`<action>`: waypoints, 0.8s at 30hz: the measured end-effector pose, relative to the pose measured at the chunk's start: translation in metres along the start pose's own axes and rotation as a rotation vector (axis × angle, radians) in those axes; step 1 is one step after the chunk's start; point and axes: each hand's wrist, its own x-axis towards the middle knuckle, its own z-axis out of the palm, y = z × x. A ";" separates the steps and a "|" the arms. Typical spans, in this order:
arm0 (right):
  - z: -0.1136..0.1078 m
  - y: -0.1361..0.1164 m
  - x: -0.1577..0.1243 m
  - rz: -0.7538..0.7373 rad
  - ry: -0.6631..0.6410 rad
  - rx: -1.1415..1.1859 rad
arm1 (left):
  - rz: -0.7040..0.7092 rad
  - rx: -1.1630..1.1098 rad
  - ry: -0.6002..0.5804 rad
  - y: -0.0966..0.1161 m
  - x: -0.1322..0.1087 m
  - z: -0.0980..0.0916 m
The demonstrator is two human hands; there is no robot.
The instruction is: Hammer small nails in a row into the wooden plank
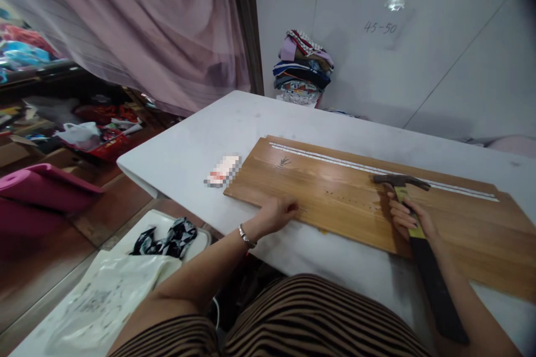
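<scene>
My right hand (406, 215) is wrapped around a claw hammer (433, 284), gripping it high, just below the metal head. The hammer's handle is black and yellow and slants back toward my right forearm; its head is over the wooden board (360, 223). At the board's near edge, my left hand (280, 213) is closed, thumb and fingers pinched. A thin nail (302, 210) pokes out by its fingertips. A small pile of nails (283, 163) lies on the board's left part. A row of small dark marks (349, 199) runs along the board between my hands.
Two white measuring strips (377, 169) lie along the board. A blurred-out phone-like item (224, 171) rests on the white table (201, 139), left of the board. A white stool (201, 234) with a patterned cloth (180, 237) is at lower left. Folded clothes (304, 70) are stacked beyond the table.
</scene>
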 end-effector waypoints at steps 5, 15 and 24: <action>0.010 0.002 -0.002 -0.009 0.067 -0.057 | 0.025 0.057 -0.025 0.013 0.017 0.003; 0.016 0.003 0.000 -0.028 0.071 -0.161 | 0.032 0.296 -0.224 0.005 0.048 0.000; 0.015 0.002 0.001 0.002 0.002 -0.109 | -0.193 0.604 -0.045 -0.039 0.089 -0.037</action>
